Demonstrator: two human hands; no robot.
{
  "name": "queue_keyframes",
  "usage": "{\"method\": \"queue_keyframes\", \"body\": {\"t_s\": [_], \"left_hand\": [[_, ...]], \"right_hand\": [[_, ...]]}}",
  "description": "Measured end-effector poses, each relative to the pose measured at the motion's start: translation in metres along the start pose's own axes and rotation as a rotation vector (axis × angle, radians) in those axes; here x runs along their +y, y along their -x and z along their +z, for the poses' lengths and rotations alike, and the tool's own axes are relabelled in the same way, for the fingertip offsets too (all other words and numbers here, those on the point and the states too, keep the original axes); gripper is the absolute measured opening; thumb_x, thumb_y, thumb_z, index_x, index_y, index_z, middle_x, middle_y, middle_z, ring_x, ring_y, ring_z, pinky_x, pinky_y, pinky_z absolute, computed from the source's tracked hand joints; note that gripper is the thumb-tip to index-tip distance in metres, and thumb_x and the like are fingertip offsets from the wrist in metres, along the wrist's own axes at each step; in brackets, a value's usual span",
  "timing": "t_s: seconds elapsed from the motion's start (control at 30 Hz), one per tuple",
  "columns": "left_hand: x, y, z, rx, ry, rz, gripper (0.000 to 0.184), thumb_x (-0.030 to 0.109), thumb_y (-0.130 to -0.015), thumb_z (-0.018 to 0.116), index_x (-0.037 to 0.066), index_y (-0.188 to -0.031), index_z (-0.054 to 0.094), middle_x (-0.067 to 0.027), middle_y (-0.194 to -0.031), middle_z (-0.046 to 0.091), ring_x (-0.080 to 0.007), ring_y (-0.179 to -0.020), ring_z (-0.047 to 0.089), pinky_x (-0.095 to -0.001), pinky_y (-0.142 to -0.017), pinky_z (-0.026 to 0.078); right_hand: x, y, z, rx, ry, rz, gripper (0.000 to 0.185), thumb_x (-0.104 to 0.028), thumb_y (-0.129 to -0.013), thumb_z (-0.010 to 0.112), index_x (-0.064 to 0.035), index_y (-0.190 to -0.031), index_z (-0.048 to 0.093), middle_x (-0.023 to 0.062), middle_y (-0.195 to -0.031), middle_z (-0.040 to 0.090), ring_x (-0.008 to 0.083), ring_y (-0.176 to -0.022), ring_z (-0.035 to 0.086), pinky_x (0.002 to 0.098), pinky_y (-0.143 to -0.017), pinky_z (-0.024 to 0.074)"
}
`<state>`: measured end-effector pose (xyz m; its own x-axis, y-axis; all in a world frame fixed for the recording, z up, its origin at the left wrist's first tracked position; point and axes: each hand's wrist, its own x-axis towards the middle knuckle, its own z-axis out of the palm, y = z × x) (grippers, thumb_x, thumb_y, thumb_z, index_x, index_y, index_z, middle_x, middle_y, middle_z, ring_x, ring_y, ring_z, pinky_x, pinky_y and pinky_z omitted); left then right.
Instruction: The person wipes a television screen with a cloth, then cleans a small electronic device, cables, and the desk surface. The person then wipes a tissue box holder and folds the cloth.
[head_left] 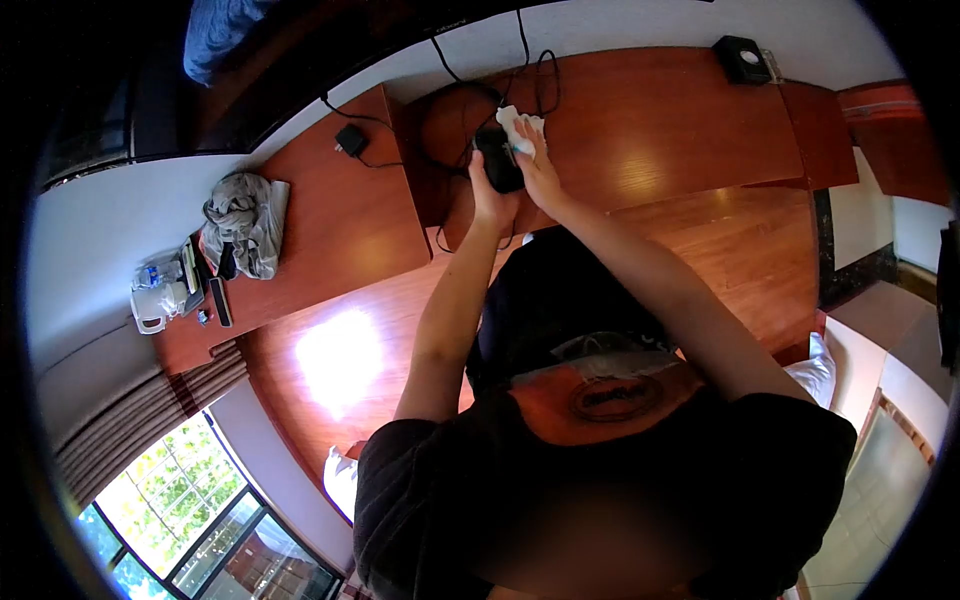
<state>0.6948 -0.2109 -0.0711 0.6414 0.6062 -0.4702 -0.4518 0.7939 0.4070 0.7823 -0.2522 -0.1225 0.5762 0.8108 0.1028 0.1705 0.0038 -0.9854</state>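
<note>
My left hand [490, 198] is closed around the lower left side of a small black box-shaped device [497, 160] with rounded corners. In my right hand [538, 172] is a crumpled white cloth or tissue [510, 118], pressed against the device's upper right side. Part of the cloth is hidden under the fingers. Both hands are over the front part of a reddish-brown wooden desk [660, 120]. Black cables [545, 85] run behind the device; whether any of them joins it I cannot tell.
A higher wooden cabinet [350, 215] stands to the left, bearing a black power adapter [351, 140], a grey garment [245, 220] and a white kettle-like container [155, 305]. A black box [741, 60] sits at the desk's far right. A large dark screen [300, 70] is above.
</note>
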Motion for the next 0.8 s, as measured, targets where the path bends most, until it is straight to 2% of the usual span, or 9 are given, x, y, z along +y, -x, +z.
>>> {"method": "queue_keyframes", "body": {"t_s": [0.1, 0.2, 0.37, 0.47, 0.57, 0.63, 0.73, 0.77, 0.8], "left_hand": [[-0.010, -0.001, -0.010, -0.105, -0.179, 0.004, 0.056, 0.054, -0.088, 0.038, 0.016, -0.128, 0.042, -0.0056, -0.122, 0.049, -0.0229, -0.116, 0.045, -0.0405, -0.099, 0.035], [-0.006, 0.008, 0.008, -0.045, -0.142, -0.023, 0.063, 0.058, -0.087, 0.033, 0.014, -0.132, 0.036, -0.0106, -0.128, 0.043, -0.0272, -0.119, 0.043, -0.0456, -0.099, 0.036], [0.003, 0.000, 0.017, -0.124, -0.042, -0.008, 0.059, 0.052, -0.090, 0.035, 0.015, -0.135, 0.032, -0.0101, -0.133, 0.040, -0.0263, -0.123, 0.040, -0.0444, -0.101, 0.034], [-0.029, -0.056, -0.060, -0.135, -0.161, 0.266, 0.053, 0.042, -0.094, 0.037, 0.014, -0.138, 0.028, -0.0095, -0.138, 0.036, -0.0260, -0.127, 0.036, -0.0422, -0.103, 0.031], [-0.028, -0.030, -0.001, 0.207, -0.651, 0.302, 0.048, 0.030, -0.097, 0.031, 0.014, -0.142, 0.022, -0.0040, -0.144, 0.028, -0.0197, -0.132, 0.029, -0.0358, -0.107, 0.024], [-0.018, -0.096, -0.107, -0.285, -0.455, 0.221, 0.054, 0.044, -0.096, 0.033, 0.015, -0.140, 0.025, -0.0078, -0.142, 0.030, -0.0260, -0.130, 0.030, -0.0398, -0.104, 0.030], [-0.003, -0.048, -0.035, -0.196, -0.302, 0.135, 0.057, 0.050, -0.095, 0.027, 0.016, -0.141, 0.025, -0.0076, -0.142, 0.029, -0.0264, -0.129, 0.031, -0.0400, -0.103, 0.032], [-0.003, -0.022, -0.001, -0.239, -0.557, 0.231, 0.052, 0.035, -0.097, 0.030, 0.011, -0.142, 0.022, -0.0072, -0.144, 0.027, -0.0219, -0.132, 0.027, -0.0335, -0.106, 0.025], [-0.003, -0.017, 0.004, -0.205, -0.505, 0.162, 0.054, 0.041, -0.096, 0.029, 0.013, -0.141, 0.023, -0.0074, -0.142, 0.029, -0.0227, -0.130, 0.030, -0.0352, -0.105, 0.028]], "right_hand": [[0.004, -0.025, -0.007, -0.001, 0.037, 0.056, 0.044, -0.022, -0.088, 0.043, -0.0110, -0.131, 0.042, 0.0142, -0.130, 0.043, 0.0351, -0.120, 0.039, 0.0420, -0.100, 0.0297], [-0.034, -0.025, -0.019, -0.127, 0.283, -0.193, 0.041, -0.020, -0.085, 0.044, -0.0143, -0.126, 0.048, 0.0110, -0.127, 0.047, 0.0339, -0.118, 0.041, 0.0417, -0.100, 0.0306], [-0.051, -0.011, -0.019, -0.235, 0.308, -0.453, 0.047, -0.023, -0.085, 0.048, -0.0194, -0.132, 0.044, 0.0098, -0.138, 0.036, 0.0373, -0.129, 0.027, 0.0510, -0.106, 0.0210], [-0.053, 0.018, -0.017, -0.292, 0.347, -0.569, 0.047, -0.026, -0.087, 0.048, -0.0201, -0.133, 0.042, 0.0086, -0.143, 0.028, 0.0404, -0.132, 0.019, 0.0518, -0.108, 0.0167], [-0.055, 0.031, -0.007, -0.247, 0.237, -0.418, 0.046, -0.026, -0.089, 0.046, -0.0215, -0.135, 0.040, 0.0084, -0.146, 0.023, 0.0421, -0.133, 0.014, 0.0513, -0.108, 0.0157], [-0.059, 0.026, -0.003, -0.173, 0.244, -0.413, 0.045, -0.023, -0.090, 0.044, -0.0216, -0.135, 0.039, 0.0094, -0.145, 0.023, 0.0429, -0.132, 0.016, 0.0516, -0.107, 0.0172], [-0.074, 0.011, 0.002, -0.050, 0.322, -0.339, 0.041, -0.022, -0.090, 0.045, -0.0178, -0.131, 0.045, 0.0110, -0.142, 0.028, 0.0391, -0.131, 0.023, 0.0482, -0.106, 0.0196], [-0.076, 0.007, 0.003, -0.056, 0.302, -0.286, 0.046, -0.037, -0.093, 0.033, -0.0126, -0.130, 0.044, 0.0129, -0.142, 0.028, 0.0397, -0.129, 0.024, 0.0499, -0.105, 0.0163], [-0.074, 0.000, 0.007, 0.013, 0.250, -0.210, 0.044, -0.033, -0.092, 0.036, -0.0112, -0.128, 0.046, 0.0144, -0.139, 0.032, 0.0369, -0.126, 0.029, 0.0453, -0.104, 0.0210]]}}
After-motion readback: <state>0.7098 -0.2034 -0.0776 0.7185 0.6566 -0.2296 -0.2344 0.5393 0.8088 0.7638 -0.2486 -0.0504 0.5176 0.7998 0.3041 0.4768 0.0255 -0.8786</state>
